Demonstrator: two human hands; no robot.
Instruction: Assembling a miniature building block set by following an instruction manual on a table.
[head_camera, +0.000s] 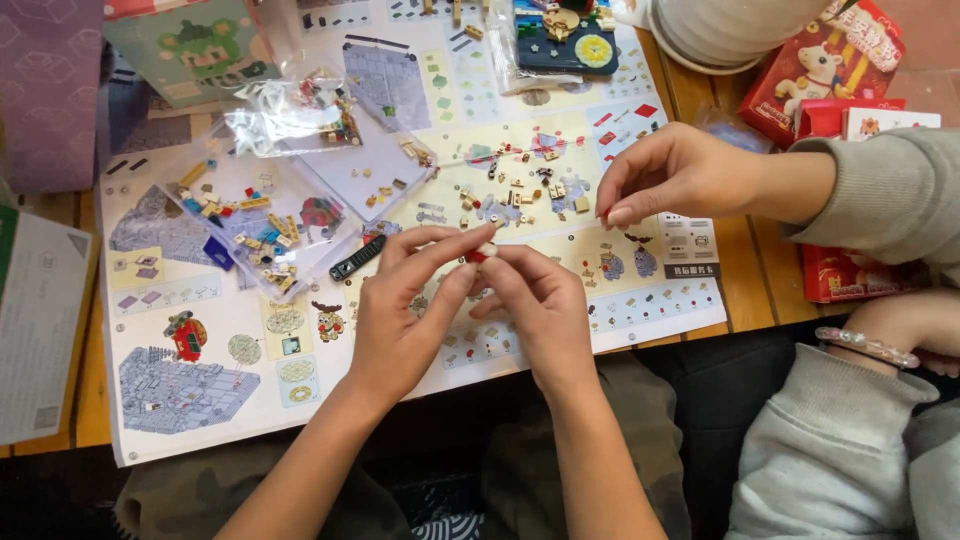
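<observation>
My left hand and my right hand meet above a large printed instruction sheet. Together their fingertips pinch a tiny red and tan brick piece. Small tan and gold bricks lie scattered on the sheet just beyond my fingers. A long black brick lies left of my left hand. Another person's hand in a grey sleeve reaches in from the right, fingertips down on the sheet.
Clear plastic bags of small bricks lie at the left. A partly built dark blue model stands at the back. Red boxes sit at the right, a white bowl behind. The other person's second arm, with a bead bracelet, rests at the right.
</observation>
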